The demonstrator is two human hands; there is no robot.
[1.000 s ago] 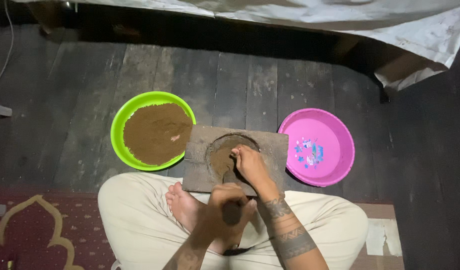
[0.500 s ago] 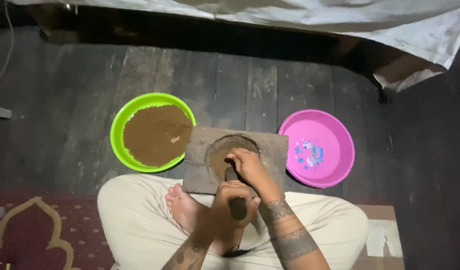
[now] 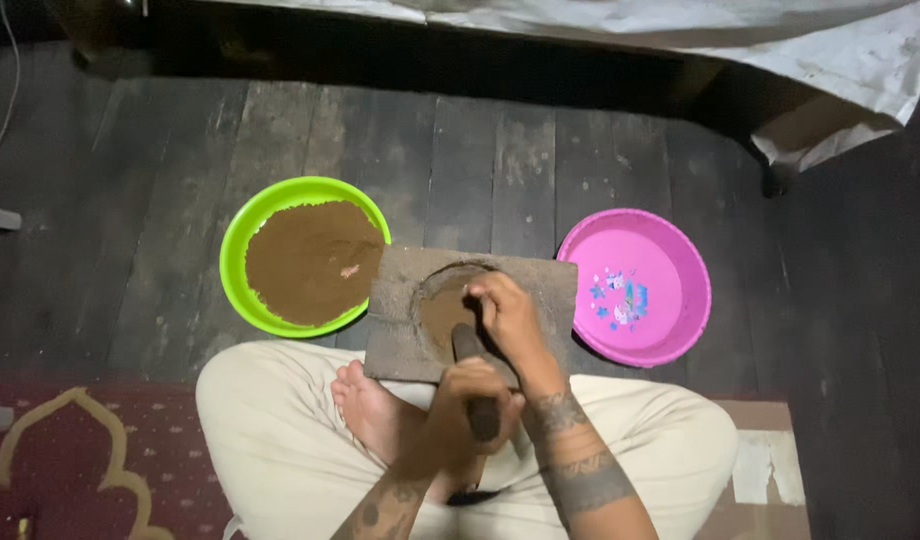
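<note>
Just above my crossed legs, my left hand [image 3: 467,392] is clenched round the near end of a dark pestle [image 3: 473,372], and I can see its long axis running almost straight away from me, tilted so the far tip points down into the hollow of the stone slab [image 3: 400,320]. My right hand [image 3: 507,315] lies over that hollow with the fingers curled beside the pestle's far end; I cannot tell whether it grips anything or only presses on the brown stuff there. The slab is one grey, roughly square block on the wooden floor [image 3: 460,150], its near edge touching my bare foot [image 3: 372,405], and its round hollow holds a small amount of brown paste or powder. Just left of the slab, touching its corner, sits one green bowl [image 3: 242,235] holding a wide, flat mass of the same brown material. Just right of the slab sits one pink bowl [image 3: 670,250], with only a printed flower pattern showing on its bottom. One red patterned rug [image 3: 70,450] lies under my left knee.
</note>
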